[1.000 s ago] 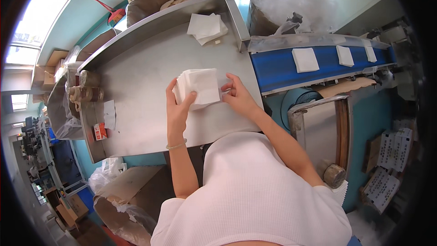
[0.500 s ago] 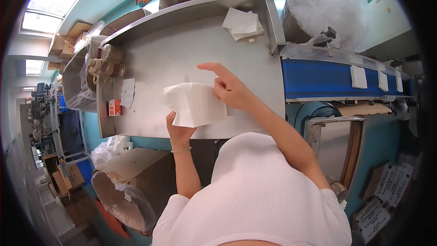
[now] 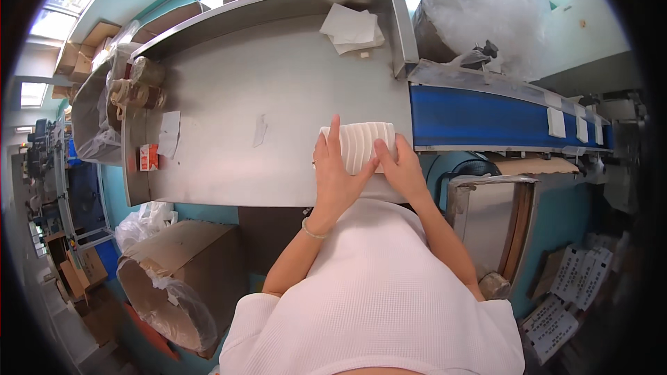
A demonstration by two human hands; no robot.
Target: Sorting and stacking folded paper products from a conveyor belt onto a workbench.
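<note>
A stack of white folded cloths [image 3: 361, 142] stands on edge near the front right corner of the steel table [image 3: 278, 83]. My left hand [image 3: 335, 170] presses against the stack's left side, fingers reaching up over it. My right hand [image 3: 399, 167] grips the stack's near right side. Both hands squeeze the stack between them, next to the blue conveyor belt [image 3: 486, 119].
Loose white cloths [image 3: 351, 28] lie at the table's far right corner. More white pieces [image 3: 557, 122] ride the belt. A clear plastic bag [image 3: 486, 10] bulges behind the belt. Tape rolls [image 3: 135, 83] and a small red box [image 3: 148, 157] sit at the table's left end. An open cardboard box [image 3: 167, 285] stands below left.
The stack has moved right toward the belt and now stands on edge. My right hand came down from above it and both hands now clamp it.
</note>
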